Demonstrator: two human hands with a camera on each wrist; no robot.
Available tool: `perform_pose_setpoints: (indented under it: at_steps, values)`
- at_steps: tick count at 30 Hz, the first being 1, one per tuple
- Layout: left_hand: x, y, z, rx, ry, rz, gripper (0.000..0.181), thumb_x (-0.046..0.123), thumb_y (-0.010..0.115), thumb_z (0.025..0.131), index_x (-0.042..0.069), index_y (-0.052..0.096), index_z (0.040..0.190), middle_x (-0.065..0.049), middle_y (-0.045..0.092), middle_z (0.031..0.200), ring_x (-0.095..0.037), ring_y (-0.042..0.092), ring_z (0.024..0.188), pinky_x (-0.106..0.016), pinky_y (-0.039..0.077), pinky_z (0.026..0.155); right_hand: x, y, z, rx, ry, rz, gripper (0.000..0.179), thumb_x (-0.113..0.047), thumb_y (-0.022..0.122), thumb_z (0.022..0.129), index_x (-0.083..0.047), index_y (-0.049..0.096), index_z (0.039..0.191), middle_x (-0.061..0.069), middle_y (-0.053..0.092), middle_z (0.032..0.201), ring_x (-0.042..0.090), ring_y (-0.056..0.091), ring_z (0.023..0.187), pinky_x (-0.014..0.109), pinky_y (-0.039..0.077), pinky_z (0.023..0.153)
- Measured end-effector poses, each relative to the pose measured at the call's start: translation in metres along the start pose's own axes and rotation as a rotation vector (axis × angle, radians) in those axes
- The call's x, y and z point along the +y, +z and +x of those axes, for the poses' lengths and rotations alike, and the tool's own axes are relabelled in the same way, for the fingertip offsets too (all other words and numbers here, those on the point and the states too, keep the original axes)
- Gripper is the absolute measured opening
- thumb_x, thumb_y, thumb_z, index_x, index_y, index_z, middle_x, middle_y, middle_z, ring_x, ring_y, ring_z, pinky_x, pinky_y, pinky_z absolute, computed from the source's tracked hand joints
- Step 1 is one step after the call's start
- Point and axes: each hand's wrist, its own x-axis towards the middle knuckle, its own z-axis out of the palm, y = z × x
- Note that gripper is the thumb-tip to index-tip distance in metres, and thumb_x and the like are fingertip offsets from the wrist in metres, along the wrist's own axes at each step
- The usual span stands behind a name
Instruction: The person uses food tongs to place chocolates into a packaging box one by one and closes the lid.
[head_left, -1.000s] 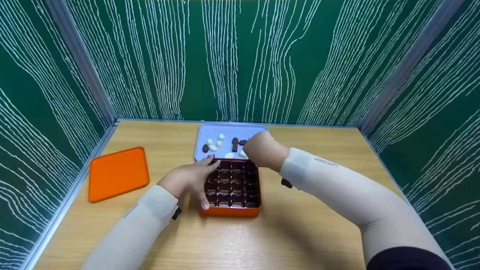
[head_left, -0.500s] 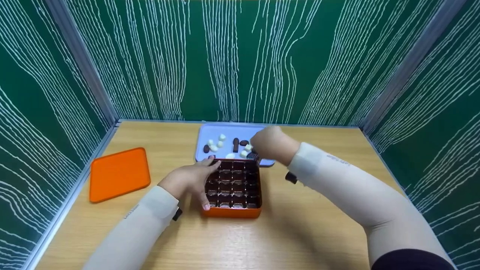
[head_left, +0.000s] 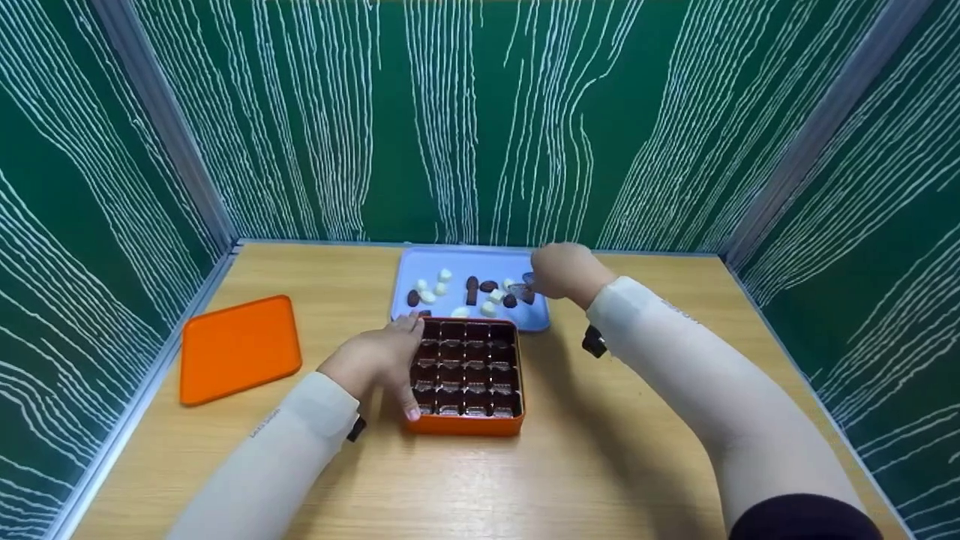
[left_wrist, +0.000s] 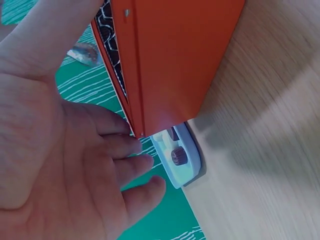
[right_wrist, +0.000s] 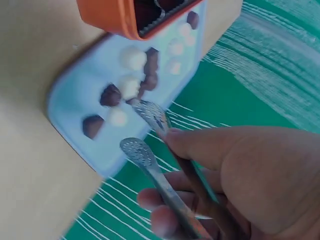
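Observation:
My left hand (head_left: 375, 360) rests along the left side of an orange box (head_left: 465, 427), thumb at its near corner and fingers at its far one. Inside is a dark brown insert (head_left: 463, 367) with rows of compartments. In the left wrist view the fingers lie relaxed, with the index finger right at the rim. My right hand (head_left: 566, 270) holds metal tongs (right_wrist: 176, 202) over the right end of a pale blue tray (head_left: 510, 260). Their perforated tips stand apart with nothing between them. On the tray lie several brown chocolates (head_left: 472, 283) and several white ones (head_left: 445, 276).
An orange lid (head_left: 240, 349) lies on the wooden table (head_left: 600, 465) to the left of the box. The box stands close in front of the tray, overlapping its near edge in the head view. Green panels (head_left: 420, 150) with white lines enclose the table.
My right hand has moved right and away from the box with the tongs, baring more chocolates at the tray's right end. The left hand and the box have stayed in place.

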Motion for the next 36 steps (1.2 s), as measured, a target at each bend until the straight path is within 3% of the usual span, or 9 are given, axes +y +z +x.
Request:
perform_pose_setpoints:
  at_steps: [3,7,15,19,25,31,36]
  values:
    - [0.002,0.0,-0.001,-0.009,-0.022,-0.009,0.168,0.048,0.112,0.058,0.001,0.008,0.181,-0.019,0.001,0.192,-0.041,0.007,0.179,-0.057,0.015,0.146,0.0,0.014,0.008,-0.002,0.006,0.05,0.031,-0.029,0.067,0.113,-0.006,0.075,0.095,0.007,0.068,0.083,0.023,0.062,0.076,0.038,0.061,0.072]
    - [0.005,0.001,0.0,-0.01,-0.031,-0.017,0.167,0.048,0.112,0.058,0.0,0.009,0.181,-0.02,0.005,0.192,-0.041,0.009,0.179,-0.057,0.017,0.146,-0.002,0.027,0.014,0.01,-0.004,0.006,0.028,-0.026,0.07,0.11,-0.007,0.072,0.09,0.005,0.064,0.08,0.021,0.058,0.073,0.035,0.057,0.066]
    - [0.006,0.003,0.007,-0.012,-0.023,-0.029,0.17,0.049,0.112,0.056,-0.001,0.009,0.18,-0.021,0.006,0.191,-0.04,0.01,0.179,-0.054,0.016,0.147,-0.004,0.036,0.021,0.055,-0.007,-0.072,0.02,-0.009,0.062,0.105,-0.008,0.066,0.086,0.004,0.057,0.075,0.019,0.053,0.069,0.034,0.051,0.056]
    - [0.007,0.003,0.008,-0.014,-0.024,-0.034,0.169,0.048,0.112,0.056,-0.001,0.008,0.181,-0.021,0.006,0.191,-0.039,0.009,0.18,-0.053,0.015,0.147,-0.001,0.038,0.024,0.043,0.009,-0.042,0.019,-0.012,0.066,0.105,-0.008,0.069,0.086,0.004,0.06,0.076,0.019,0.055,0.069,0.033,0.052,0.056]
    - [0.005,0.003,0.007,-0.021,-0.018,-0.042,0.168,0.048,0.112,0.058,-0.001,0.007,0.181,-0.021,0.004,0.192,-0.039,0.008,0.18,-0.051,0.014,0.148,0.004,0.03,0.017,0.027,0.017,0.018,0.019,-0.02,0.076,0.103,-0.007,0.072,0.09,0.004,0.06,0.078,0.02,0.054,0.071,0.034,0.048,0.059]
    - [0.001,0.001,0.006,-0.021,-0.033,-0.06,0.169,0.046,0.112,0.057,0.002,0.006,0.181,-0.019,0.003,0.192,-0.04,0.008,0.179,-0.053,0.013,0.147,0.002,0.004,-0.002,0.06,0.011,0.037,0.022,-0.026,0.08,0.104,-0.005,0.078,0.096,0.009,0.072,0.086,0.023,0.062,0.075,0.04,0.061,0.068]
    - [-0.002,0.0,0.005,-0.026,-0.046,-0.075,0.171,0.047,0.111,0.055,0.003,0.005,0.181,-0.018,0.001,0.192,-0.04,0.006,0.18,-0.054,0.013,0.147,-0.008,-0.015,-0.016,0.052,-0.025,0.055,0.026,-0.032,0.084,0.104,-0.007,0.082,0.096,0.006,0.074,0.085,0.022,0.063,0.074,0.035,0.057,0.064]
